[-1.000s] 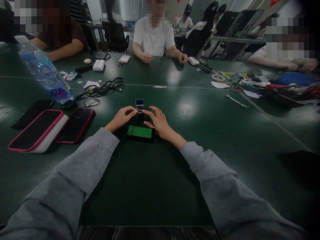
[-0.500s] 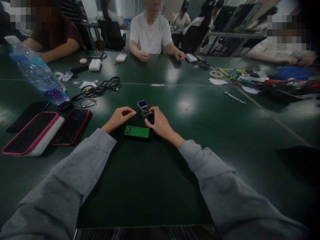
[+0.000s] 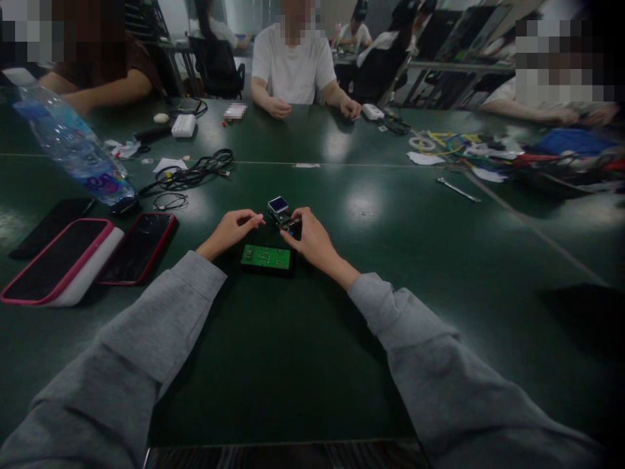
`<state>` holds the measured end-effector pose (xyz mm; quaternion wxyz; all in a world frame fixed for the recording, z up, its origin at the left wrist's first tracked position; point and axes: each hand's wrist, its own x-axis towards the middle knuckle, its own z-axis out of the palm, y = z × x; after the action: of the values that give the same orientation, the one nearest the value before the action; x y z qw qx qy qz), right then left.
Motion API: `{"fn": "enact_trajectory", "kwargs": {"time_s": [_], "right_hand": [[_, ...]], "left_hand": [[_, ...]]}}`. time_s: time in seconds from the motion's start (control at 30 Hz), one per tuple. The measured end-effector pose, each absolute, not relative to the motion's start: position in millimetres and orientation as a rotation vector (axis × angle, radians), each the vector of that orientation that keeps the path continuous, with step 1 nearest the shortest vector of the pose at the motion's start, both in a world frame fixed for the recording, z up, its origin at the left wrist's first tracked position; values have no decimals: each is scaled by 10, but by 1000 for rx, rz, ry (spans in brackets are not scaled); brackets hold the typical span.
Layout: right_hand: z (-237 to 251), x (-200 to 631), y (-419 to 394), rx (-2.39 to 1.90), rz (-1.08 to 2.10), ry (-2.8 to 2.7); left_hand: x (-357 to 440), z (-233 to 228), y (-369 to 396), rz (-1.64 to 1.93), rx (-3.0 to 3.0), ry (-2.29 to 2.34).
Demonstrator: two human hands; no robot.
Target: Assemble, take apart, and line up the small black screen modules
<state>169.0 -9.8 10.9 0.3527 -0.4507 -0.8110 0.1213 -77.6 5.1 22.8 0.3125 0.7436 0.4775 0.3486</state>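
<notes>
My right hand (image 3: 315, 241) grips a small circuit board (image 3: 282, 219) between thumb and fingers, tilted above the green table. A small square screen (image 3: 278, 205) with a dark face and pale frame sits at the board's far end. Just left of the board, my left hand (image 3: 233, 231) is closed in a pinch, its thumb and fingertips together. Whatever may be between those tips is too small to make out. Below both hands lies a green printed circuit board (image 3: 266, 256) set in a black case, with neither hand visibly touching it.
Phones (image 3: 139, 249) and a tall plastic bottle (image 3: 78, 150) stand at left, near coiled black cables (image 3: 195, 170). A wrench (image 3: 458, 189) lies at right, before a heap of wires (image 3: 517, 156). A person in a white shirt (image 3: 293, 68) sits opposite.
The small board and screen have tilted slightly in my right hand. My left hand's fingertips have shifted a little left, away from the board. The view has moved slightly.
</notes>
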Motion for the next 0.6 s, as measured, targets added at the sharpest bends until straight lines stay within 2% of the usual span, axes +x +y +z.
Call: {"fn": "enact_trajectory", "kwargs": {"time_s": [0.6], "right_hand": [[145,1694,-104,-1210,437,-1946]], "left_hand": [[-790,205,76,876,2002,1303]]}}
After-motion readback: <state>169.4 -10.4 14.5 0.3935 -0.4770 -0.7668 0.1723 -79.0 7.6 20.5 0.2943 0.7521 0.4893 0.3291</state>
